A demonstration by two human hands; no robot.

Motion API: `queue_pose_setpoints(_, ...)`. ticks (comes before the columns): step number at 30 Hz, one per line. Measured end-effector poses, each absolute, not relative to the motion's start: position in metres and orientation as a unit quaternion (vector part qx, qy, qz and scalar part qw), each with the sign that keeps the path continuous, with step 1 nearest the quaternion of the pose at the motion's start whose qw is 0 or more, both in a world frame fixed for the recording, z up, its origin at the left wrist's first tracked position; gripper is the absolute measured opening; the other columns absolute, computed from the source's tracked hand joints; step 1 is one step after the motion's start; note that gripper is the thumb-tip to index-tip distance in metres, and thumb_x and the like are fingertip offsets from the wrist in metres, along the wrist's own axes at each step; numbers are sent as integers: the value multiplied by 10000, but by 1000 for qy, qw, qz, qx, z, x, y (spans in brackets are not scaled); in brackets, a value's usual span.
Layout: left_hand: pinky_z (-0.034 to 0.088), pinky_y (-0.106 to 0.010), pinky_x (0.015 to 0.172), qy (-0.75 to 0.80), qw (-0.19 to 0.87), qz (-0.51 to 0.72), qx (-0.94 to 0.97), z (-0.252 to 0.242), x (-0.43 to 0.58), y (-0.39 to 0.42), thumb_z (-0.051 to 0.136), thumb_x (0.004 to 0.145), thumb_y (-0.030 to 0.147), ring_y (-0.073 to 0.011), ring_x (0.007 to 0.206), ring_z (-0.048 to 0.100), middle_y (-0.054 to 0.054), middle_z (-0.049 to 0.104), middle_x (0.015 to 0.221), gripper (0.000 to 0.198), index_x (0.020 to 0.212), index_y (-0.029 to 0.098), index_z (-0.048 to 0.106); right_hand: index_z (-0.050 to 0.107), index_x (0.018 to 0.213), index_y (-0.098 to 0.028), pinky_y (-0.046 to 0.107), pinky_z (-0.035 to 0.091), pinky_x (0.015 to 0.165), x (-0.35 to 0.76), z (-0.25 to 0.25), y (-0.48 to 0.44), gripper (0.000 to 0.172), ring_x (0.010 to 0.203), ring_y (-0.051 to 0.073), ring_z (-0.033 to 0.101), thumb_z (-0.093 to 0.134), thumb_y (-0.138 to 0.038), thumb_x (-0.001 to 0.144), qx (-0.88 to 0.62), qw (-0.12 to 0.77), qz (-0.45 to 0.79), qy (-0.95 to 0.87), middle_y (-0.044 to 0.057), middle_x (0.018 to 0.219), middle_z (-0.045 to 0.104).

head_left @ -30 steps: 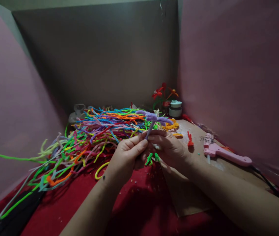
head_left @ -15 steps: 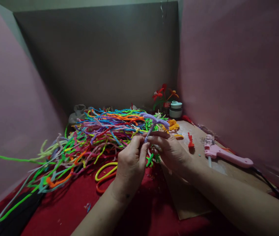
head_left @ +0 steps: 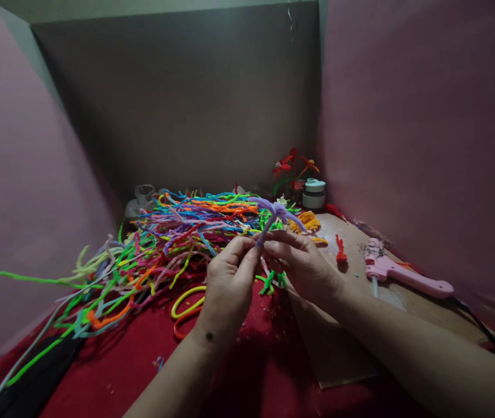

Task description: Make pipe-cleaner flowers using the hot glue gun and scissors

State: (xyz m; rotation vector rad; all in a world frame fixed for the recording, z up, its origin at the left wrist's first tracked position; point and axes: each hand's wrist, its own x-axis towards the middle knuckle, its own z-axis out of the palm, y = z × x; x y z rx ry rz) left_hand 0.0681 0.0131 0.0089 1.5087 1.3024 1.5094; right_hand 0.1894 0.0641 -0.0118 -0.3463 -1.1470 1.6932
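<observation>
Both hands meet at the lower end of a purple pipe-cleaner flower (head_left: 279,211), whose bent petals stick up and out above my fingers. My left hand (head_left: 231,278) pinches the stem between thumb and fingers. From the other side my right hand (head_left: 297,264) closes its fingers on the same stem. The exact fingertip contact is partly hidden. Just behind the hands lies a big heap of many-coloured pipe cleaners (head_left: 195,223). Green pipe-cleaner pieces (head_left: 269,283) lie below my right hand.
On the right, a pink glue gun (head_left: 408,278) rests on a brown board (head_left: 352,360) beside a small red pipe-cleaner piece (head_left: 340,251). Red flowers (head_left: 293,165) and a pale lidded jar (head_left: 314,194) stand at the back. Yellow and red loops (head_left: 186,305) lie on the red cloth (head_left: 112,371).
The purple flower has turned slightly in my fingers, so its middle and the right-hand petal show differently. My left wrist has rotated a little. The whole view has shifted slightly.
</observation>
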Motion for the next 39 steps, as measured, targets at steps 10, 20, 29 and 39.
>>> queue_pose_setpoints(10,189,-142,363,415,534,587,445,14,71,13,646,744,261,-9,353,268,73,441,478,172,706,150,520,710,745,-239,203,388,534,186,-12,67,83,579,83,504,744,-257,671,-168,531,706,-437,-31,640,620)
queue_pose_setpoints(20,192,-100,326,287,696,531,388,14,63,15,557,838,194,9,343,143,78,402,503,76,796,132,540,709,866,-212,218,394,517,185,-18,69,172,582,91,542,705,-310,725,-122,500,722,-462,2,730,657)
queue_pose_setpoints(29,191,-118,337,289,701,494,425,15,60,17,530,854,210,4,357,130,78,385,530,83,823,136,554,695,803,-179,244,425,612,185,-17,69,97,600,101,540,676,-259,752,-94,501,721,-469,-8,662,604)
queue_pose_setpoints(39,321,-191,473,515,199,513,657,1,68,17,547,816,243,-61,475,390,41,473,588,91,769,170,573,705,784,-217,247,384,583,182,-20,69,62,593,93,476,703,-255,735,-139,542,697,-449,-14,711,609)
